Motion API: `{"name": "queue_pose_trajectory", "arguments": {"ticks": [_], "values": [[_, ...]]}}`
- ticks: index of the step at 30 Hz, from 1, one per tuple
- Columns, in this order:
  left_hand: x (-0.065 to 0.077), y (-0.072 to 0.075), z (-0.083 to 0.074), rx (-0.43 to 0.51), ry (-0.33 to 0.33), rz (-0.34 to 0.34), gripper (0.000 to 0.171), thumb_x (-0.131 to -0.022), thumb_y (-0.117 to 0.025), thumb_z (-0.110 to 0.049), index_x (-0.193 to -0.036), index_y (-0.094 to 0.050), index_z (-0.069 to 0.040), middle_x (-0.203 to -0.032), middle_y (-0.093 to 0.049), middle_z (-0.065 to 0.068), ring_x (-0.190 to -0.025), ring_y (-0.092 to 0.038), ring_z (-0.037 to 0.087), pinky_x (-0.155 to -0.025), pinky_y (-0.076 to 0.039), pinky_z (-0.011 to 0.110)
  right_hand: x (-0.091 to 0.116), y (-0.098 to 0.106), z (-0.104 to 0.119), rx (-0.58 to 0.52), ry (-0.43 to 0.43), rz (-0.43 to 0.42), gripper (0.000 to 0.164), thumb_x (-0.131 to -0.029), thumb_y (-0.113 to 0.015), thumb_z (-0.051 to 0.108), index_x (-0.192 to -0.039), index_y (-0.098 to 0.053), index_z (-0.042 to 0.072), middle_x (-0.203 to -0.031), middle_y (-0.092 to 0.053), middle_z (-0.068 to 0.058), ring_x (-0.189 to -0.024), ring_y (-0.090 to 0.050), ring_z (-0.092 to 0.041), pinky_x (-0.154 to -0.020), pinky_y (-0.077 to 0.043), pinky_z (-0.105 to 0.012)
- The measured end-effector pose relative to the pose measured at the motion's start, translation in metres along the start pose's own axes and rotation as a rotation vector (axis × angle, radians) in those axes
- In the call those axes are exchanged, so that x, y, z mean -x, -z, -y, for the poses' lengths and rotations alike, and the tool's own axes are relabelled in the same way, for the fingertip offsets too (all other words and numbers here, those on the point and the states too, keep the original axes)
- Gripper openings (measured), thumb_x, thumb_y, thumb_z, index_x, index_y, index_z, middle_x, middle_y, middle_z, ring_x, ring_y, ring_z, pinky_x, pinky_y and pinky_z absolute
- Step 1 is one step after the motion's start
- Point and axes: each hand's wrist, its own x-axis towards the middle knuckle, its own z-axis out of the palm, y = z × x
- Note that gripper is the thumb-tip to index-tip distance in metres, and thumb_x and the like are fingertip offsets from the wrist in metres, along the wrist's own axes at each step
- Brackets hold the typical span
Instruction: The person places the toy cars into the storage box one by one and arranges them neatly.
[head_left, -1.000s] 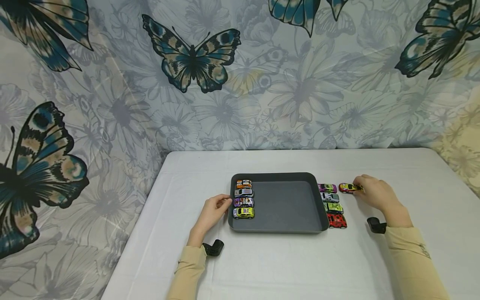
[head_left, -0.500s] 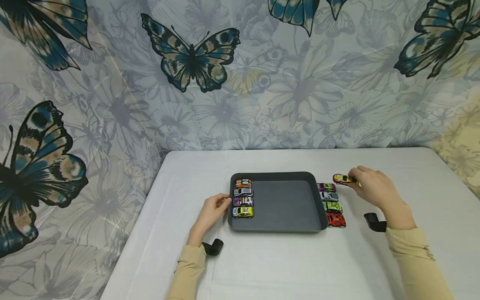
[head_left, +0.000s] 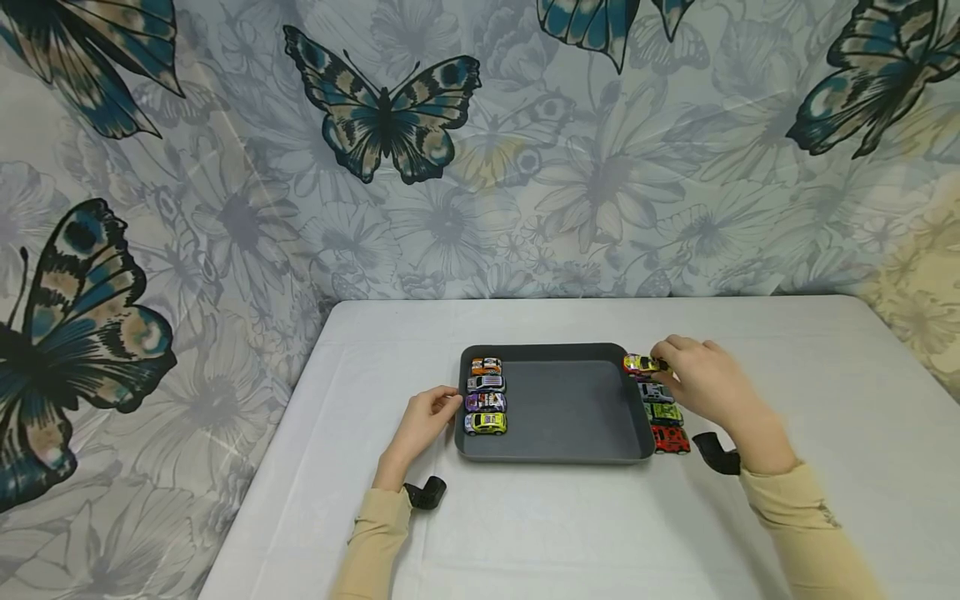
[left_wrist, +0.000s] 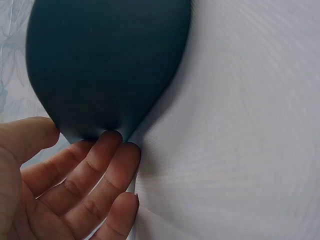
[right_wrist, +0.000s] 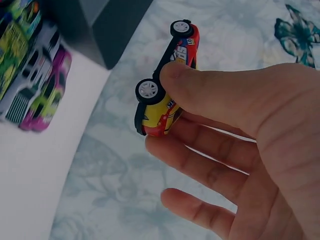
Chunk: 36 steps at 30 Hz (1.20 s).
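Observation:
In the head view, a dark grey tray [head_left: 566,408] lies on the white table. My right hand [head_left: 701,379] pinches a yellow-and-red toy car [head_left: 640,364] between thumb and fingers, raised over the tray's upper right rim. The right wrist view shows the held toy car [right_wrist: 162,95] with two of its black wheels facing the camera. At the tray's left edge, my left hand [head_left: 422,429] grips the rim; in the left wrist view its fingertips [left_wrist: 122,157] press the tray's side [left_wrist: 107,75], with the thumb opposite.
Inside the tray, along its left side, several toy cars stand in a column, a yellow one [head_left: 485,423] nearest. Outside the right rim is another column, including a red car [head_left: 670,439] and a green car [head_left: 663,413]. Behind the table hangs a butterfly-print cloth [head_left: 600,183].
My right hand has lifted the yellow-and-red toy car off the table and carried it left, to above the tray's right rim. My left hand has stayed at the tray's left edge.

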Motion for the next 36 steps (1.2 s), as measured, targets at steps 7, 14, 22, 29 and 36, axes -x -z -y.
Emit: {"name": "queue_pose_trajectory", "arguments": {"ticks": [7, 14, 22, 29, 36], "values": [[0.001, 0.000, 0.001, 0.002, -0.012, -0.005, 0.033, -0.094, -0.056, -0.024, -0.115, -0.061, 0.002, -0.088, -0.066, 0.008, -0.070, -0.061, 0.013, -0.063, -0.050, 0.027, -0.008, -0.005, 0.018, -0.010, 0.030, 0.019, 0.025, -0.070, -0.080, 0.009, -0.088, -0.063, 0.004, -0.081, -0.060, -0.005, -0.069, -0.056, -0.021, -0.061, -0.044, -0.040], [0.001, -0.002, -0.001, -0.012, -0.012, -0.013, 0.031, -0.094, -0.057, -0.021, -0.114, -0.061, 0.001, -0.087, -0.067, 0.007, -0.069, -0.061, 0.012, -0.064, -0.050, 0.028, -0.014, -0.012, 0.032, -0.038, 0.036, 0.063, 0.026, -0.072, -0.080, 0.011, -0.091, -0.064, 0.003, -0.082, -0.060, -0.006, -0.071, -0.059, -0.022, -0.065, -0.046, -0.042], [0.001, -0.002, 0.000, -0.014, -0.019, -0.013, 0.030, -0.094, -0.057, -0.021, -0.113, -0.062, 0.002, -0.085, -0.066, 0.007, -0.068, -0.061, 0.013, -0.062, -0.050, 0.027, -0.018, -0.023, 0.048, -0.063, 0.087, 0.051, 0.026, -0.070, -0.081, 0.011, -0.088, -0.064, 0.005, -0.081, -0.059, -0.003, -0.068, -0.059, -0.019, -0.065, -0.046, -0.041], [0.001, -0.001, -0.001, -0.015, -0.011, -0.013, 0.032, -0.094, -0.056, -0.023, -0.114, -0.062, 0.001, -0.086, -0.066, 0.007, -0.068, -0.061, 0.012, -0.062, -0.049, 0.028, -0.022, -0.033, 0.066, -0.091, 0.138, 0.056, 0.025, -0.068, -0.082, 0.012, -0.084, -0.063, 0.007, -0.078, -0.058, -0.001, -0.067, -0.056, -0.016, -0.061, -0.045, -0.036], [0.000, -0.001, -0.001, -0.010, -0.019, -0.017, 0.032, -0.094, -0.056, -0.023, -0.113, -0.062, 0.001, -0.085, -0.066, 0.007, -0.067, -0.061, 0.012, -0.060, -0.049, 0.027, -0.026, -0.041, 0.083, -0.085, 0.182, 0.076, 0.025, -0.068, -0.082, 0.016, -0.083, -0.063, 0.009, -0.078, -0.059, 0.000, -0.068, -0.057, -0.014, -0.063, -0.044, -0.032]]}}
